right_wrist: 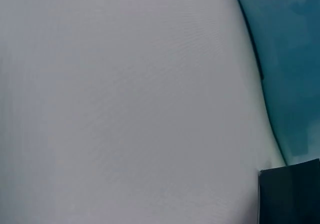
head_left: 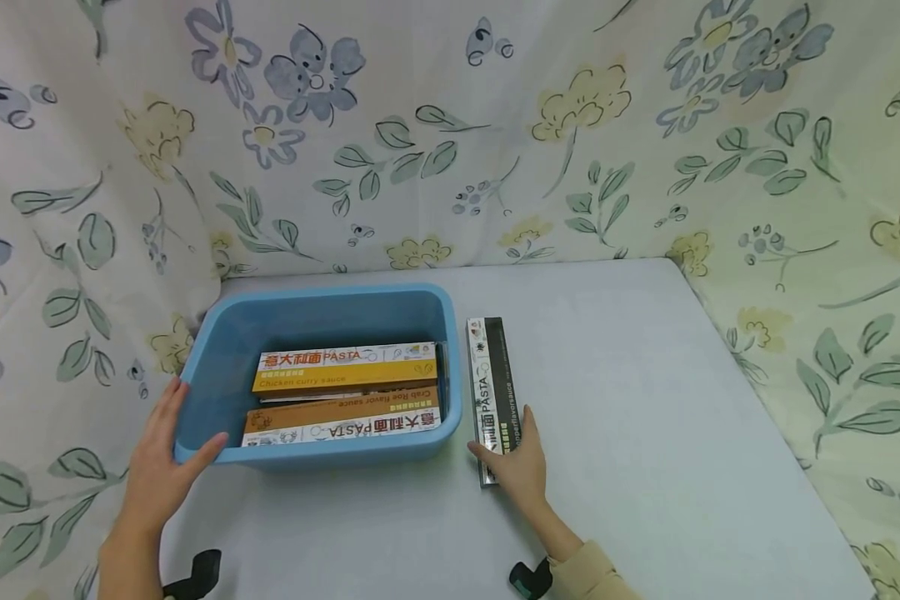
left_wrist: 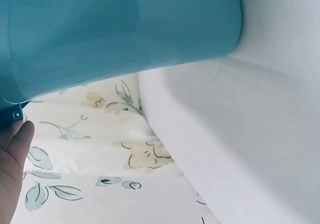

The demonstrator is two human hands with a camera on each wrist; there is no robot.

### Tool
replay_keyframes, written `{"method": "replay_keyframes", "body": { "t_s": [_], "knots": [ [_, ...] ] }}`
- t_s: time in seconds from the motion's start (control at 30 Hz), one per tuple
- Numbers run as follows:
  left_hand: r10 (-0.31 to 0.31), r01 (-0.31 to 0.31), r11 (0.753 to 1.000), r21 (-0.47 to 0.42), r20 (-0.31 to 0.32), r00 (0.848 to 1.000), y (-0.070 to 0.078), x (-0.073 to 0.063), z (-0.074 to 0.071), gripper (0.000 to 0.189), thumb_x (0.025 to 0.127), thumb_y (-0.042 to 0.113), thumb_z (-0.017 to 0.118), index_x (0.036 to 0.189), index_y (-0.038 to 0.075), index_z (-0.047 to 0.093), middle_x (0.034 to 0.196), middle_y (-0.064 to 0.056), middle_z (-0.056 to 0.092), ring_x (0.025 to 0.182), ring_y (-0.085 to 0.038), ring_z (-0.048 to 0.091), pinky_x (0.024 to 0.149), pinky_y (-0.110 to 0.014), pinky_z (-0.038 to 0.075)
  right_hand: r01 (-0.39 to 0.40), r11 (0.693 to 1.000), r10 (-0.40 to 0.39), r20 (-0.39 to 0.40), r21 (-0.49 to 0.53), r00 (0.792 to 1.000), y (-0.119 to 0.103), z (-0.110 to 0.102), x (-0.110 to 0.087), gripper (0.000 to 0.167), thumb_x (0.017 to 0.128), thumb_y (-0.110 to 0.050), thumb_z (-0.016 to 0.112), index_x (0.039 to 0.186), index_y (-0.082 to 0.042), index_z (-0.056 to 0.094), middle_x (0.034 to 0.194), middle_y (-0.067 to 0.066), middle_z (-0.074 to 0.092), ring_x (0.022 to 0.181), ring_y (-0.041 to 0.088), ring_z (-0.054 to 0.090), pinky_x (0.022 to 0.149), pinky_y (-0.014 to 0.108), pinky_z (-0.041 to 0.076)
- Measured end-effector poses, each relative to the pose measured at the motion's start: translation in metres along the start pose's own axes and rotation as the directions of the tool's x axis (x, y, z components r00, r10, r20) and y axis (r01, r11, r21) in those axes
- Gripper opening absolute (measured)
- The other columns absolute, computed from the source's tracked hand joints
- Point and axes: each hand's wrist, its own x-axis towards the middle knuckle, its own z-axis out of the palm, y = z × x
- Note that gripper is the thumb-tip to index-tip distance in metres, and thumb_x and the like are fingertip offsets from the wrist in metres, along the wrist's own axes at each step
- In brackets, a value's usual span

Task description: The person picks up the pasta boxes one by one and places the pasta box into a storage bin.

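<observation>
A light blue plastic tub (head_left: 315, 454) stands on the table at the left, with several pasta boxes inside, among them a yellow chicken curry box (head_left: 345, 379) and a brown crab roe box (head_left: 345, 414). My left hand (head_left: 157, 467) rests at its near left corner, thumb on the front rim and fingers along the left side. In the left wrist view, fingertips (left_wrist: 22, 134) touch the rim. Right of the tub lies a black-and-white pasta box (head_left: 492, 375). My right hand (head_left: 521, 471) grips its near end, thumb left and fingers right. The box's dark end (right_wrist: 290, 194) shows in the right wrist view.
The white table (head_left: 645, 417) extends to the right of the black-and-white box. Floral cloth (head_left: 495, 133) hangs behind the table and along both sides. At the left, the tub stands close to the cloth.
</observation>
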Motion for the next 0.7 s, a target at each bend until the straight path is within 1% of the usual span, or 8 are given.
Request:
{"method": "replay_keyframes", "body": {
  "t_s": [0.1, 0.13, 0.17, 0.27, 0.37, 0.4, 0.5, 0.7],
  "knots": [
    [-0.002, 0.002, 1.0, -0.001, 0.001, 1.0, 0.001, 0.0, 0.0, 0.081, 0.088, 0.024, 0.065, 0.154, 0.003, 0.022, 0.158, -0.023, 0.016, 0.138, -0.055, 0.019, 0.101, -0.076, 0.016, -0.022, 0.997, 0.024, 0.031, -0.071, 0.999, 0.0, 0.001, -0.001, 0.123, 0.062, -0.037, 0.09, 0.148, 0.012, 0.018, 0.149, 0.033, 0.029, 0.132, 0.046, 0.039, 0.104, 0.057, 0.037],
    [-0.002, 0.002, 1.0, 0.0, 0.0, 1.0, 0.001, 0.001, 0.0, 0.081, 0.088, 0.024, 0.065, 0.154, 0.003, 0.022, 0.158, -0.023, 0.016, 0.138, -0.055, 0.019, 0.101, -0.077, 0.016, -0.02, 0.995, 0.023, 0.035, -0.097, 0.999, 0.0, 0.002, 0.0, 0.124, 0.061, -0.035, 0.091, 0.148, 0.013, 0.018, 0.148, 0.034, 0.03, 0.13, 0.047, 0.041, 0.102, 0.057, 0.04],
    [-0.003, 0.003, 1.0, 0.001, 0.0, 1.0, 0.001, 0.001, 0.0, 0.081, 0.088, 0.024, 0.065, 0.154, 0.003, 0.022, 0.159, -0.023, 0.016, 0.138, -0.055, 0.019, 0.101, -0.077, 0.017, -0.014, 0.993, 0.018, 0.037, -0.114, 0.999, 0.0, 0.003, 0.0, 0.122, 0.06, -0.033, 0.091, 0.147, 0.013, 0.018, 0.145, 0.034, 0.035, 0.125, 0.046, 0.047, 0.098, 0.056, 0.043],
    [-0.003, 0.003, 1.0, 0.001, -0.003, 1.0, 0.001, 0.0, 0.0, 0.081, 0.088, 0.024, 0.065, 0.154, 0.003, 0.023, 0.159, -0.023, 0.016, 0.138, -0.055, 0.02, 0.1, -0.077, 0.017, 0.017, 0.991, -0.014, 0.03, -0.129, 0.999, 0.0, 0.004, 0.0, 0.11, 0.06, -0.022, 0.09, 0.143, 0.012, 0.027, 0.128, 0.029, 0.052, 0.104, 0.038, 0.059, 0.083, 0.05, 0.052],
    [-0.005, 0.005, 1.0, 0.005, -0.007, 1.0, 0.001, 0.0, 0.0, 0.081, 0.088, 0.024, 0.065, 0.153, 0.003, 0.023, 0.159, -0.022, 0.016, 0.138, -0.055, 0.02, 0.1, -0.077, 0.018, 0.05, 0.99, -0.049, 0.017, -0.131, 0.999, 0.002, 0.003, 0.002, 0.099, 0.059, -0.016, 0.088, 0.138, 0.011, 0.034, 0.109, 0.022, 0.061, 0.086, 0.03, 0.062, 0.069, 0.043, 0.052],
    [-0.004, 0.004, 1.0, 0.005, -0.009, 1.0, 0.001, 0.0, 0.0, 0.081, 0.087, 0.024, 0.065, 0.153, 0.003, 0.023, 0.158, -0.023, 0.017, 0.138, -0.055, 0.02, 0.1, -0.077, 0.017, 0.054, 0.99, -0.053, 0.012, -0.131, 0.999, 0.003, 0.002, 0.003, 0.098, 0.058, -0.015, 0.087, 0.137, 0.01, 0.036, 0.105, 0.021, 0.062, 0.084, 0.029, 0.062, 0.068, 0.042, 0.052],
    [-0.007, 0.007, 1.0, 0.008, -0.012, 1.0, 0.002, 0.0, 0.0, 0.081, 0.087, 0.024, 0.065, 0.153, 0.002, 0.023, 0.158, -0.023, 0.017, 0.137, -0.055, 0.02, 0.1, -0.077, 0.018, 0.053, 0.986, -0.053, 0.005, -0.157, 0.999, 0.006, -0.002, 0.004, 0.099, 0.056, -0.016, 0.088, 0.138, 0.011, 0.037, 0.103, 0.023, 0.064, 0.08, 0.03, 0.063, 0.065, 0.042, 0.051],
    [-0.011, 0.011, 1.0, 0.02, -0.004, 1.0, 0.002, 0.0, 0.0, 0.082, 0.087, 0.025, 0.066, 0.154, 0.003, 0.022, 0.159, -0.023, 0.016, 0.138, -0.054, 0.019, 0.102, -0.076, 0.017, 0.031, 0.983, -0.032, 0.0, -0.18, 0.999, 0.009, -0.015, 0.003, 0.1, 0.055, -0.017, 0.088, 0.139, 0.008, 0.039, 0.107, 0.024, 0.064, 0.083, 0.031, 0.063, 0.067, 0.043, 0.051]
  ]
}}
